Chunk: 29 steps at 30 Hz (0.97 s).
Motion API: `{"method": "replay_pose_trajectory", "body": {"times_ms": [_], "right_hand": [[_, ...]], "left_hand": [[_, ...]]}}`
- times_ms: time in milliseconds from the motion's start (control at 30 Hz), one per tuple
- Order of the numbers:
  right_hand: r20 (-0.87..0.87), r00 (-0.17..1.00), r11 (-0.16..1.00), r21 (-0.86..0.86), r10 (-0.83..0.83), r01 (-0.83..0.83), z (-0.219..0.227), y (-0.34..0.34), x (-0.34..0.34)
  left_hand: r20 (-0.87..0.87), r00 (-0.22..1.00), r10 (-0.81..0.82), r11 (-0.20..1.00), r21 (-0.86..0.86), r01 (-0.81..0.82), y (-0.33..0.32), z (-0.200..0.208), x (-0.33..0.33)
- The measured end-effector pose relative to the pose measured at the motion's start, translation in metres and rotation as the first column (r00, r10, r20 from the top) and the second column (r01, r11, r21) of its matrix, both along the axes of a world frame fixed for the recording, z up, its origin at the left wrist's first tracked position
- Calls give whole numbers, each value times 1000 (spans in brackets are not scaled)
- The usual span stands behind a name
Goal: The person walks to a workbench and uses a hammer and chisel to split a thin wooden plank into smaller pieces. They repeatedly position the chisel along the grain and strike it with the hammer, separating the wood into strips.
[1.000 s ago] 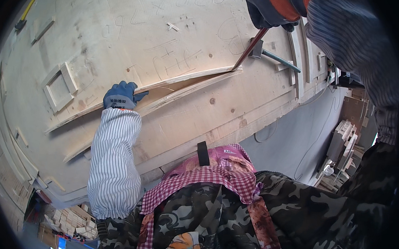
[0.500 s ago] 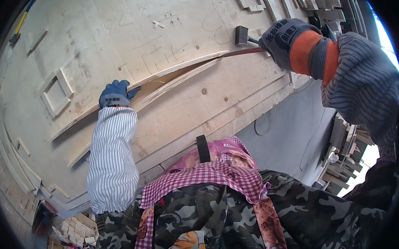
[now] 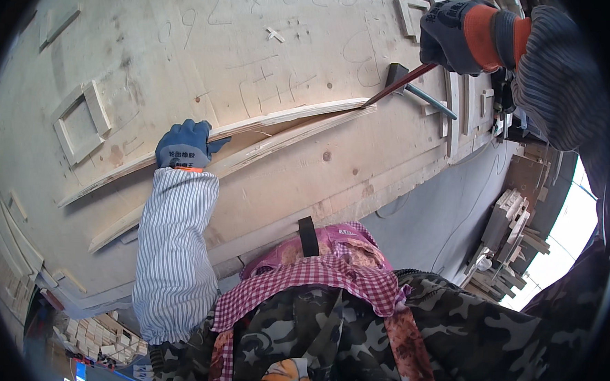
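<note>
My left hand (image 3: pixel 184 146), in a blue-grey work glove, is closed over the edge of a large plywood sheet (image 3: pixel 208 68), its thumb in the gap below. Along this edge the sheet stands apart from the plywood (image 3: pixel 292 169) underneath. At the upper right my gloved right hand (image 3: pixel 458 36) is closed round a dark red flat pry bar (image 3: pixel 409 76). The bar slants down, and its tip sits at the narrow right end of the gap. Beside the bar lies a hammer (image 3: pixel 430 100) with a black block head and teal handle, out of my hands.
Small wooden frames (image 3: pixel 81 125) lie on the sheet, with a wood-scrap cross (image 3: pixel 275 35) near pencil marks. More strips and frames (image 3: pixel 454 115) are at the right. Stacked offcuts (image 3: pixel 503 235) stand beyond the grey floor (image 3: pixel 428 217); a wood pile (image 3: pixel 100 338) is at lower left.
My right hand has moved up and away, and the pry bar now slants more steeply. The hammer's handle, earlier partly covered by that hand, shows fully. My left hand keeps its hold.
</note>
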State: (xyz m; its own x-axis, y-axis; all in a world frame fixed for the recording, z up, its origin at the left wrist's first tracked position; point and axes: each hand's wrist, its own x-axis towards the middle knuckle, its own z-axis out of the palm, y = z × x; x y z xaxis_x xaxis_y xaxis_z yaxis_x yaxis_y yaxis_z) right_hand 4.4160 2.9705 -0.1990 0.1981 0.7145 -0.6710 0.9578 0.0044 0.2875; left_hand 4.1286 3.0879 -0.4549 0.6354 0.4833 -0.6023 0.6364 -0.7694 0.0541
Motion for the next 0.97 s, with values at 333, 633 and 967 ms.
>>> {"method": "replay_pose_trajectory", "body": {"times_ms": [333, 633, 967], "right_hand": [[170, 985, 993, -105, -36, 54, -10, -18, -10], [-270, 440, 427, 109, -856, 898, -55, -198, -60], [-575, 427, 249, 365, -698, 897, -159, -294, -111]], "left_hand": [[-41, 999, -26, 999, 40, 27, 0, -3, 0], [-41, 998, 37, 999, 40, -35, 1, -10, 5], [52, 998, 26, 991, 126, -32, -2, -20, 6]]}}
